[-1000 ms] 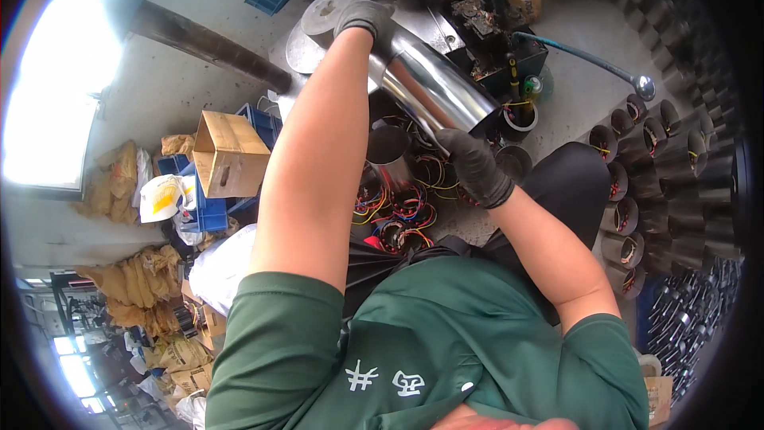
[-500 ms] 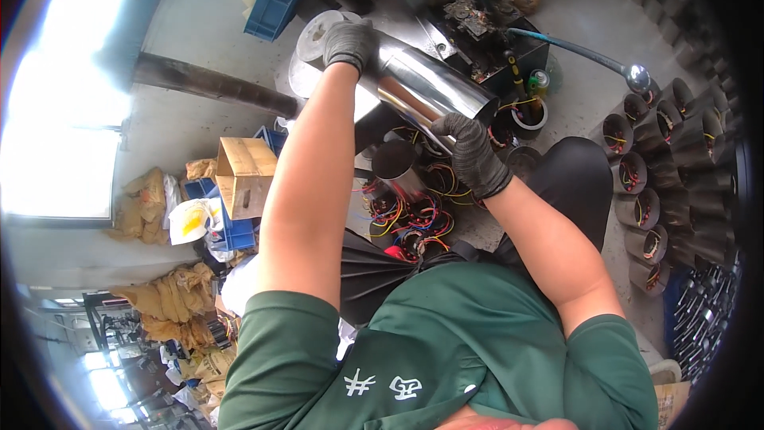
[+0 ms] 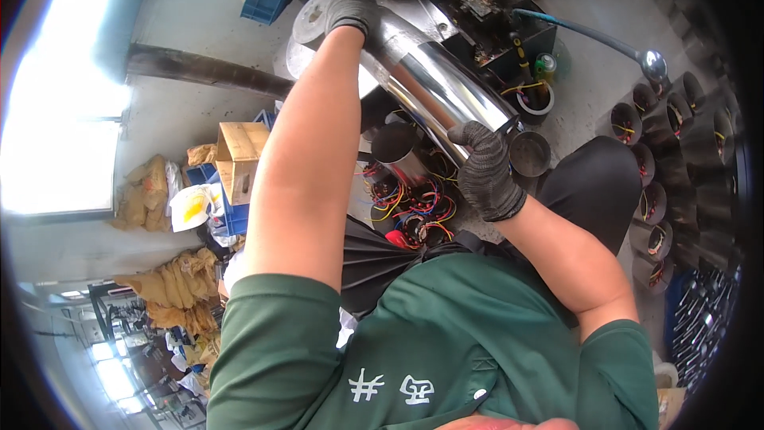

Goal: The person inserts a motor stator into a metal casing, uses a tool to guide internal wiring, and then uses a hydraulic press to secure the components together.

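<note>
A shiny metal tube [image 3: 461, 84] lies at a slant in front of me, beside a dull grey metal cylinder [image 3: 391, 32] that carries a round pale disc [image 3: 312, 20] at its far left end. My left hand [image 3: 350, 12], in a grey knitted glove, curls over this cylinder right by the disc; its fingertips are hidden. A narrow bright strip [image 3: 422, 121] runs along the tube's near side. My right hand [image 3: 489, 171], gloved too, is closed at the near right end of the tube, thumb on top by the strip, lower fingers partly hidden.
Below the tube stand dark cylinders with coloured wires [image 3: 414, 207]. More dark tube housings [image 3: 625, 123] are lined up at the right. A blue hose-like bar with a shiny knob [image 3: 654, 64] juts across the right side. A cardboard box [image 3: 239, 155] and a dark pole [image 3: 207, 70] are at the left.
The shiny tube has slid down and to the right, baring more grey cylinder near my left hand. My right hand has moved the same way; the view has shifted slightly.
</note>
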The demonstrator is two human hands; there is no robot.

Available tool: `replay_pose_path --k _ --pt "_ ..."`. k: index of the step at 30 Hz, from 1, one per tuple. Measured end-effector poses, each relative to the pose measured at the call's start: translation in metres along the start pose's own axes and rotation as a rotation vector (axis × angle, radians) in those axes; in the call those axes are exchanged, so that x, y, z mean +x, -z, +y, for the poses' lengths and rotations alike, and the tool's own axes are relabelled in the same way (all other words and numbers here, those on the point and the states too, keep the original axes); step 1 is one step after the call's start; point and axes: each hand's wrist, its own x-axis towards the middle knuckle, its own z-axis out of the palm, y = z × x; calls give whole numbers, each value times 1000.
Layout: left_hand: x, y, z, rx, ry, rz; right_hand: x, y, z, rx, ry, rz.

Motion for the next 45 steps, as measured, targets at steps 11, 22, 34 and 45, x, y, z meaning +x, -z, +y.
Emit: replay_pose_path --k 11,22,34,45 --pt "59 -68 -13 168 -319 78 -28 6 -14 -561 551 163" --pt "35 -67 -7 -580 122 129 -17 19 -1 -287 83 319" --pt "49 -66 -20 157 -289 70 -18 39 7 -641 405 74" --pt "12 -32 -7 231 -296 -1 -39 18 -8 -325 108 173"
